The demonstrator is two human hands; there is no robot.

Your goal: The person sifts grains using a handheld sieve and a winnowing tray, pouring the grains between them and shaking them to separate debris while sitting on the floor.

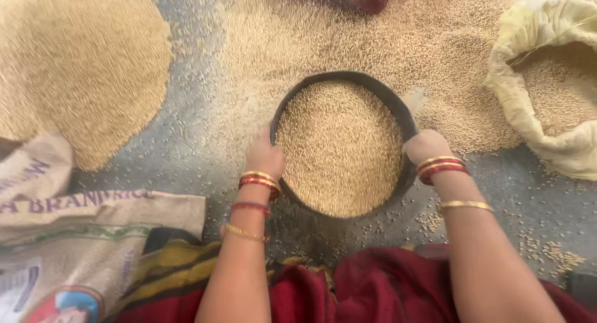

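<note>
Sieving: a person is holding a round dark-rimmed metal sieve [407, 121] full of pale tan grain [339, 145] over the grey floor [186, 142], so my read is that the sifting step is underway
Left hand: the left hand [264, 156] is wrapping around the near-left side of the rim, fingers curled over the edge and gripping it
Right hand: the right hand [424, 147] is clamping the rim on the opposite side, closed on it the same way
Wrists: both are wearing red and gold bangles [260, 182]
Where the sieve is: it's sitting dead centre between the two hands, just in front of the person's dark red cloth lap [373, 285]; can't tell whether it's resting on the floor or being held slightly off it
Under and around it: a wide scatter of loose tan grain [348, 37] is spreading across the floor beyond the sieve
Other stuff: a big heap of the same grain [74, 61] is sitting far left, an open cream cloth sack [528, 117] with grain inside is on the right, and a printed woven sack [81, 236] is lying near left
Next move, I reckon: it's calling for an even two-handed grip and a level sieve, otherwise grain is going over the rim
</note>
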